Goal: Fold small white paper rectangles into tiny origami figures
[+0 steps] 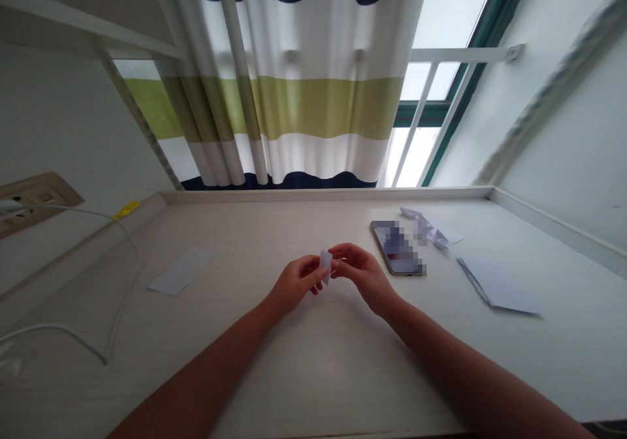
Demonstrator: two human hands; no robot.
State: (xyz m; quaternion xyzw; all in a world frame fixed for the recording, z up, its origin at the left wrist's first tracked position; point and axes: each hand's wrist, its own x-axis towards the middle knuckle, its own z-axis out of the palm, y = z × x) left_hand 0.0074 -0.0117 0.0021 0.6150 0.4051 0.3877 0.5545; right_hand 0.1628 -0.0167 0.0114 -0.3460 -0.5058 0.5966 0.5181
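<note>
Striped curtain (318,106) – white cable (136,259) – wall socket (46,196)

On my feed, I watch 2 bare forearms (220,370) angle inward; the left hand (300,279) is closed in a pinch, the right hand (362,272) curls just beside it.

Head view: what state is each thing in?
Small paper piece: upright, pinched by left hand, right hand at its edge
Smartphone: face up, screen lit
Paper scraps: folded, loose
Paper stack: flat
Paper sheet: flat
Curtain: partly drawn
White cable: plugged in, slack
</note>
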